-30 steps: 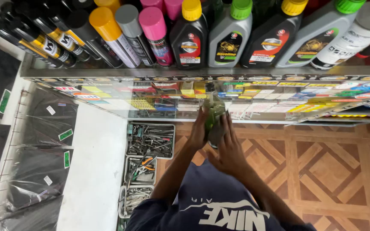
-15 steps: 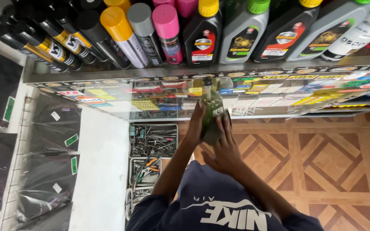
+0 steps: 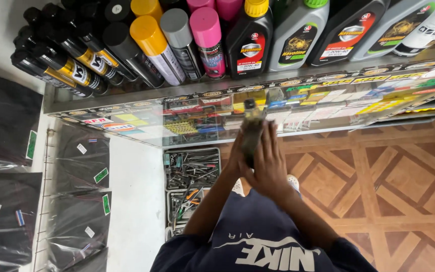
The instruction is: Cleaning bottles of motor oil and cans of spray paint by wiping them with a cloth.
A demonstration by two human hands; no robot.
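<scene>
A: What's in the hands?
B: A small dark greenish bottle (image 3: 251, 132), blurred, clasped between left hand (image 3: 237, 160) and right hand (image 3: 269, 163), just below the glass-topped desk (image 3: 127, 118).
A: Set down yet?
B: No. Spray cans (image 3: 177, 43) stand beyond, tool trays (image 3: 192, 168) to their left.

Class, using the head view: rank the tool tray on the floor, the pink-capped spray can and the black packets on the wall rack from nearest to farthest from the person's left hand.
From the left hand:
1. Tool tray, just to its left, on the floor.
2. Pink-capped spray can, above, on the glass counter.
3. Black packets, far left, on the wall rack.
</scene>
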